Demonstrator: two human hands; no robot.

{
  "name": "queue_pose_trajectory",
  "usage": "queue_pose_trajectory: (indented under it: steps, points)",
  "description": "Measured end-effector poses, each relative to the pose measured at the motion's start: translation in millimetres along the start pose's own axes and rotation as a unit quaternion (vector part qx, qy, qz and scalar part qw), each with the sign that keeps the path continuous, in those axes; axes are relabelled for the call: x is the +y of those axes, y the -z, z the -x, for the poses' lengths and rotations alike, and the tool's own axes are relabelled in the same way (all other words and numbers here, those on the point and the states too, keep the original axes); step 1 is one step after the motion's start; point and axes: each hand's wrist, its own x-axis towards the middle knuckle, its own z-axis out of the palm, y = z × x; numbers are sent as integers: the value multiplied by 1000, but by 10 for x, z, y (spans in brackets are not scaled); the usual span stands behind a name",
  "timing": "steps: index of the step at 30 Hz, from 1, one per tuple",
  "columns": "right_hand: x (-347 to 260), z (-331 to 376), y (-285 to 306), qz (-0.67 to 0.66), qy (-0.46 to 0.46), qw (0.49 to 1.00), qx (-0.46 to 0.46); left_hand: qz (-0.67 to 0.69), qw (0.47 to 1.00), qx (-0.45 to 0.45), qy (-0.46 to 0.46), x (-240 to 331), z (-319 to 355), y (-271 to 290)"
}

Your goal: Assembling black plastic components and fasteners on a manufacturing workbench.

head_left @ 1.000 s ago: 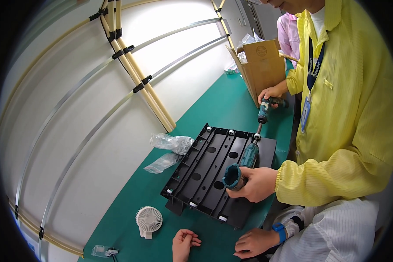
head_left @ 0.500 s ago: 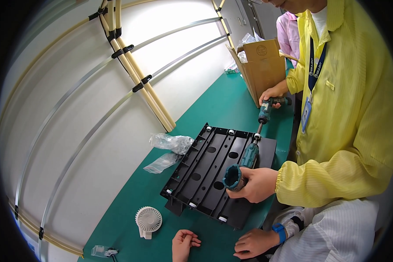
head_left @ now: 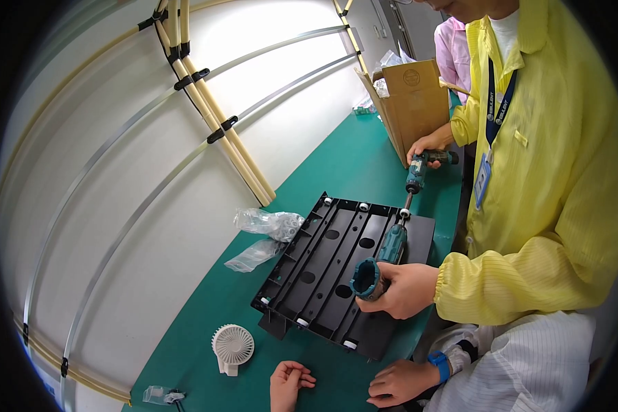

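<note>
Head view: my left hand [head_left: 290, 383] and right hand [head_left: 399, 382] are resting on the green table [head_left: 343, 161], both loosely curled and holding nothing. They are lying just short of the near edge of the black ribbed plastic tray [head_left: 323, 264], which is lying flat mid-table. I am judging the tray stiff, light and broad, best taken by its two long rims, clear of the white corner rollers. A co-worker's hand [head_left: 404, 292] is gripping a teal electric screwdriver [head_left: 381, 264] over it.

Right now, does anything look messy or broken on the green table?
Nothing looks broken or spilled. The only untidy bit is two crumpled clear bags lying loose beside the black tray.
</note>
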Motion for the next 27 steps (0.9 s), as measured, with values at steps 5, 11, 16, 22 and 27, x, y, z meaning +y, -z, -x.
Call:
queue_pose_trajectory:
  steps: [5,11,16,22,27]
  points:
    - [-11,-6,14,-2,2,1000,4,-1,1000,2,5,-2,-11,-3]
    - [-27,5,19,-5,5,1000,3,1,1000,3,3,-8,3,-25]
    - [-197,-81,102,-46,4,997,-56,9,999,27,29,-34,-12,47]
    - [-606,-601,794,-234,72,969,-7,20,1000,-5,18,-69,-79,103]
    - [-823,-797,1131,-322,165,926,110,9,1000,-5,12,-42,-179,65]
